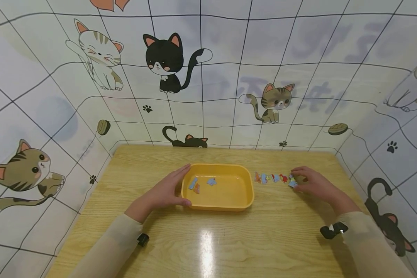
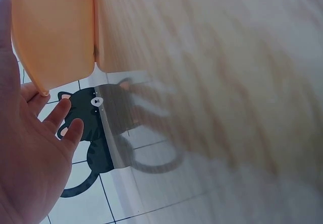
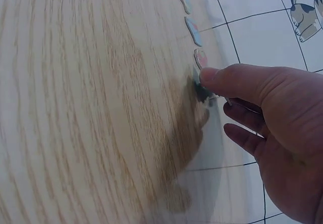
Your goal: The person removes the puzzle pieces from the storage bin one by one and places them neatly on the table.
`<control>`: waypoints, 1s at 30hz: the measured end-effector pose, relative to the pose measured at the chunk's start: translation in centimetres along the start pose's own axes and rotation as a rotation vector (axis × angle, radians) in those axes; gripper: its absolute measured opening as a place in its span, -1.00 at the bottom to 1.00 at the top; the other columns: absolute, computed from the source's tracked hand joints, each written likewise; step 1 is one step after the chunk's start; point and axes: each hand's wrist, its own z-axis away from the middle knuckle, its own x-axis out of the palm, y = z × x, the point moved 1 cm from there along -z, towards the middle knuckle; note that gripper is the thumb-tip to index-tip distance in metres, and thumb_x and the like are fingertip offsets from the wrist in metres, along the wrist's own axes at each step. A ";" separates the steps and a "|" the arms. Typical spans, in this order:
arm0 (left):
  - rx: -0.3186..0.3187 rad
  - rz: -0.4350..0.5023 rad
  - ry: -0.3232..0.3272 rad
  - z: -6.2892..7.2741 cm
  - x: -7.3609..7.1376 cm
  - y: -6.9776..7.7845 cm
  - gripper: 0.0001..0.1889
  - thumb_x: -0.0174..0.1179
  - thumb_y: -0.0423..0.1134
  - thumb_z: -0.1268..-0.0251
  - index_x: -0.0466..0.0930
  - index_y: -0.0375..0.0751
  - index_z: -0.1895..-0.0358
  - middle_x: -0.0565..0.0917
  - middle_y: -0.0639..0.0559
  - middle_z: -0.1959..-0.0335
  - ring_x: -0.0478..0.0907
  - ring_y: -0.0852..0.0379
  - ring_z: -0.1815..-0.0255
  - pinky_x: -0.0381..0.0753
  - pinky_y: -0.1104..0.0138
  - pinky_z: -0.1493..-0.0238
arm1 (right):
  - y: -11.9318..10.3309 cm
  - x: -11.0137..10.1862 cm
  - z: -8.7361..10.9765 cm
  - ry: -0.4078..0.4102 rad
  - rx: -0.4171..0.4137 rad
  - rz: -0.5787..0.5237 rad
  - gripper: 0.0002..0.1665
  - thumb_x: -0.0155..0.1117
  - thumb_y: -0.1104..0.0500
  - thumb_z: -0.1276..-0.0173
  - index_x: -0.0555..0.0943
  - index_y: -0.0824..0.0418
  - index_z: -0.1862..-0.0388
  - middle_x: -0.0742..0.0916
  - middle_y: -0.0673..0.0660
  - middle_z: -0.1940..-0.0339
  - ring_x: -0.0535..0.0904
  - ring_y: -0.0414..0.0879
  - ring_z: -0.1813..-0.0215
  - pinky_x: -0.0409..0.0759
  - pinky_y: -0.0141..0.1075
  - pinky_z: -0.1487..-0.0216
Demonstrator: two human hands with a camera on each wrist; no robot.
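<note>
A yellow plastic tray (image 1: pixel 218 207) stands on the table. My left hand (image 1: pixel 167 190) holds its left end, thumb at the front corner and fingertips at the back. In the left wrist view the tray's wall (image 2: pixel 55 37) meets the fingers, with the last two fingers apart from it. Inside lie a few small flat puzzle pieces, among them a blue one (image 1: pixel 212 181) and an orange one (image 1: pixel 196 188). To the tray's right runs a row of several colourful pieces (image 1: pixel 265 178). My right hand (image 1: pixel 312 186) pinches a blue-and-yellow puzzle piece (image 1: pixel 292 182) at the row's right end, partly hidden by the fingers.
The wooden table (image 1: pixel 180 239) meets walls covered with a cat-print sheet (image 1: pixel 222 85) at the back and both sides. A dark wrist device sits under each sleeve. Light glares off the table's front middle.
</note>
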 end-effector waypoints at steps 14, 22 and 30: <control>-0.013 0.006 -0.001 0.0 0.1 0.0 0.45 0.64 0.44 0.01 -0.03 -0.03 -0.86 -0.06 0.23 -0.86 0.00 -0.09 -0.83 0.11 -0.13 -0.75 | 1.0 0.4 -0.5 -0.010 -0.049 -0.012 -0.31 0.58 0.24 -0.47 0.56 0.52 -0.45 0.53 0.49 -0.51 0.48 0.50 -0.47 0.58 0.37 -0.33; -0.016 0.000 0.002 0.1 0.1 0.1 0.45 0.64 0.45 0.01 -0.03 -0.03 -0.86 -0.06 0.23 -0.86 0.00 -0.11 -0.83 0.12 -0.15 -0.74 | 0.8 0.4 -0.5 -0.023 -0.047 -0.018 -0.30 0.58 0.26 -0.47 0.55 0.53 -0.47 0.51 0.50 -0.52 0.44 0.53 -0.49 0.55 0.40 -0.37; -0.018 -0.003 0.002 0.1 0.1 0.0 0.46 0.62 0.48 0.02 -0.03 -0.03 -0.86 -0.07 0.25 -0.86 -0.01 -0.09 -0.83 0.11 -0.13 -0.75 | 0.8 0.4 -0.6 -0.021 -0.043 -0.012 -0.29 0.60 0.29 -0.43 0.54 0.53 -0.45 0.52 0.52 -0.50 0.39 0.55 -0.52 0.45 0.47 -0.43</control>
